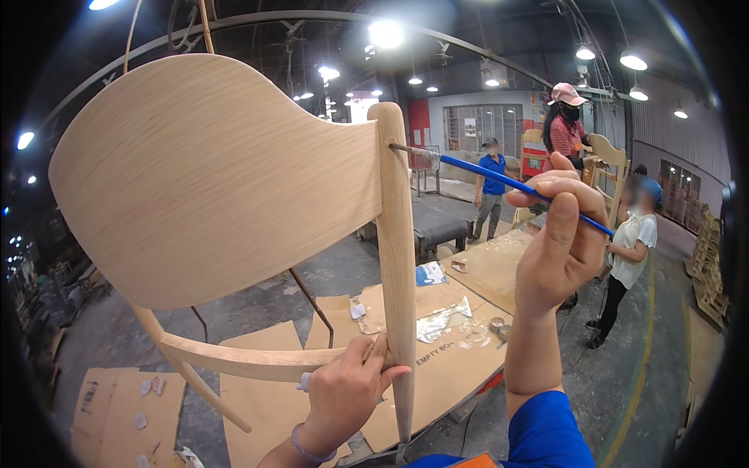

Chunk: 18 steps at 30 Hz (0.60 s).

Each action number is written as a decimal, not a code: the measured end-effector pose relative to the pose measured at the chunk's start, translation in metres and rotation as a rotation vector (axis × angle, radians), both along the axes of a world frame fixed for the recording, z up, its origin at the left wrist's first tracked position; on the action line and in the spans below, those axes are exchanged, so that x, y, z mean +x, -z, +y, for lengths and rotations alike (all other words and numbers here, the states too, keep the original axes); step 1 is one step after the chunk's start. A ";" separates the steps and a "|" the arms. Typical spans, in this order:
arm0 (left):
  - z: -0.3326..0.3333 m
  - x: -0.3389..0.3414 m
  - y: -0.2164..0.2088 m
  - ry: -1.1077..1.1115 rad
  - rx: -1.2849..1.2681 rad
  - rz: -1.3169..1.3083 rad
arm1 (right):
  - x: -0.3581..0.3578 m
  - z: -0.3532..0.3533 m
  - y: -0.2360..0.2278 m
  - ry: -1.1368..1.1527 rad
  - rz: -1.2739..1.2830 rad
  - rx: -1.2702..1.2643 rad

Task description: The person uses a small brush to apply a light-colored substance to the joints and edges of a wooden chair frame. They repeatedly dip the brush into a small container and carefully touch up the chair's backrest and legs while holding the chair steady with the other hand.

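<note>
A pale, unpainted wooden chair frame fills the left and middle, with its broad curved backrest (211,179) joined to an upright post (398,257). My right hand (562,234) is raised and closed around a thin blue-handled paintbrush (491,172). The brush's tip touches the post near its top, beside the backrest joint. Lower down, my left hand (347,390) grips the post where a curved rail (242,355) meets it. A small white end (303,381) sticks out beside the left hand; what it belongs to is hidden.
A cardboard-covered bench (468,351) lies behind the post, with crumpled white plastic (445,320) and tape rolls (499,326) on it. More cardboard (125,405) is at lower left. One person in a pink cap (576,132) handles another chair (612,160); two other people stand farther back.
</note>
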<state>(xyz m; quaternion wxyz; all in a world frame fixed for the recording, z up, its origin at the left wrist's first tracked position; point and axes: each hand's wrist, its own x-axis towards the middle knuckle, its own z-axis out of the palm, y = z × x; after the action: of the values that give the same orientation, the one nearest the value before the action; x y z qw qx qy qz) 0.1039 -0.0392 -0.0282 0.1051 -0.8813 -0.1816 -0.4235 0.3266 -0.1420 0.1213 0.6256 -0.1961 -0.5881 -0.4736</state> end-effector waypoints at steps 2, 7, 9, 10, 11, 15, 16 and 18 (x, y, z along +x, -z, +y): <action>-0.001 -0.002 0.001 -0.001 0.016 -0.005 | -0.001 0.000 0.000 -0.006 0.002 0.007; -0.004 -0.005 0.000 -0.001 0.024 -0.008 | -0.003 0.000 -0.001 -0.021 -0.012 0.006; -0.005 -0.006 0.000 -0.010 0.025 -0.006 | -0.005 0.000 -0.002 -0.025 -0.020 0.002; -0.005 -0.006 0.000 -0.007 0.032 -0.011 | -0.006 0.000 -0.002 -0.031 -0.012 0.002; -0.006 -0.007 -0.001 -0.009 0.030 -0.010 | -0.007 0.000 -0.003 -0.032 -0.016 0.005; -0.008 -0.010 -0.001 -0.011 0.021 -0.010 | -0.011 -0.001 -0.006 -0.037 -0.019 0.008; -0.008 -0.011 -0.001 -0.015 0.028 -0.012 | -0.012 -0.001 -0.007 -0.038 -0.018 0.008; -0.010 -0.012 -0.001 -0.027 0.016 -0.003 | -0.013 -0.003 -0.007 -0.041 -0.015 0.009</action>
<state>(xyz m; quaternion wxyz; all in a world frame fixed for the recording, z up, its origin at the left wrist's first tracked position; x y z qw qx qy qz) 0.0919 -0.0489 -0.0271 0.1174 -0.8771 -0.1904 -0.4250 0.3137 -0.1445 0.1285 0.6315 -0.1777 -0.5947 -0.4648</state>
